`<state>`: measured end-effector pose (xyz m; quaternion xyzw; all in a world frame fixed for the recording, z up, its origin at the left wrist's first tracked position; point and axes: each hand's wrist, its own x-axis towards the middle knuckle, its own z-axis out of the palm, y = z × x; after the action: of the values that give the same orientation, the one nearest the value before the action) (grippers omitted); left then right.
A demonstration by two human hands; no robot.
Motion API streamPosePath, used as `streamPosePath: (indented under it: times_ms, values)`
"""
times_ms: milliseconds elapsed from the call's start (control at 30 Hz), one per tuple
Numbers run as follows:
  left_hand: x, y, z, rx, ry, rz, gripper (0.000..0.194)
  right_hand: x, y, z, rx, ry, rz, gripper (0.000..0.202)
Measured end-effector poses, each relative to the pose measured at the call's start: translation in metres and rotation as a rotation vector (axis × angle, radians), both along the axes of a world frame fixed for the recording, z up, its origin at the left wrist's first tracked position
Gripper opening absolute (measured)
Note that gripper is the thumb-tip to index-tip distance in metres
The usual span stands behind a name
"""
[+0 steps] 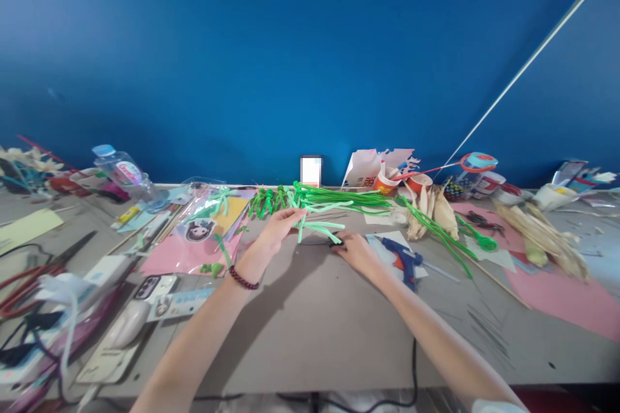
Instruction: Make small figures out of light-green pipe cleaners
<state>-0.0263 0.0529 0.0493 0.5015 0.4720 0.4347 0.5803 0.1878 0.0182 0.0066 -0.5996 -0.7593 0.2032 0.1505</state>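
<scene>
My left hand (282,227), with a dark red bead bracelet at the wrist, pinches a bunch of pale green fuzzy stems (320,227) that fan out to the right. Close by on the right, my right hand (349,248) rests low over the table with its fingers closed around a small dark object (335,244), too small to make out. Behind both hands lies a long bundle of bright green stems (343,197), with twisted green pieces (268,201) at its left. A blue glue gun (409,263) lies beside my right forearm.
Pink paper and a plastic bag (201,206) lie left; further left are a bottle (124,171), scissors (61,261) and a white mouse (130,324). On the right are paper cups (386,182), dried husks (547,232), green stems and thin wires. A blue wall (290,64) stands behind.
</scene>
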Motion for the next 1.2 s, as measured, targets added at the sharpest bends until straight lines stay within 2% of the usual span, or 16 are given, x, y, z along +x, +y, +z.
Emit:
streamPosePath:
  times_ms: [200, 333, 467, 633, 767, 867, 1000, 1200]
  values:
    - [-0.001, -0.002, 0.004, -0.079, -0.062, -0.037, 0.033, 0.007, 0.002, -0.013, 0.145, 0.015, 0.014, 0.024]
    - [-0.002, -0.003, 0.007, -0.094, -0.045, -0.055, 0.035, 0.007, 0.003, -0.019, 0.17, 0.009, -0.015, 0.015]
    - [-0.003, -0.003, 0.008, -0.103, -0.043, -0.057, 0.038, 0.008, 0.0, -0.017, 0.178, 0.019, -0.044, 0.006]
    - [-0.005, -0.003, 0.01, -0.101, -0.031, -0.061, 0.037, 0.02, -0.002, -0.012, 0.072, 0.061, -0.089, 0.01]
    - [-0.006, -0.004, 0.013, -0.097, -0.047, -0.041, 0.036, 0.026, 0.005, -0.015, -0.052, 0.364, -0.127, 0.02]
    - [-0.006, -0.005, 0.014, -0.087, -0.049, -0.062, 0.032, 0.024, 0.007, -0.016, -0.122, 0.537, -0.085, 0.024]
    - [-0.005, -0.004, 0.012, -0.07, -0.042, -0.142, 0.03, 0.015, 0.004, -0.014, -0.16, 0.582, 0.0, 0.018]
    - [0.004, -0.009, 0.007, -0.068, -0.062, -0.18, 0.029, 0.003, -0.004, -0.005, -0.102, 0.593, -0.028, 0.013]
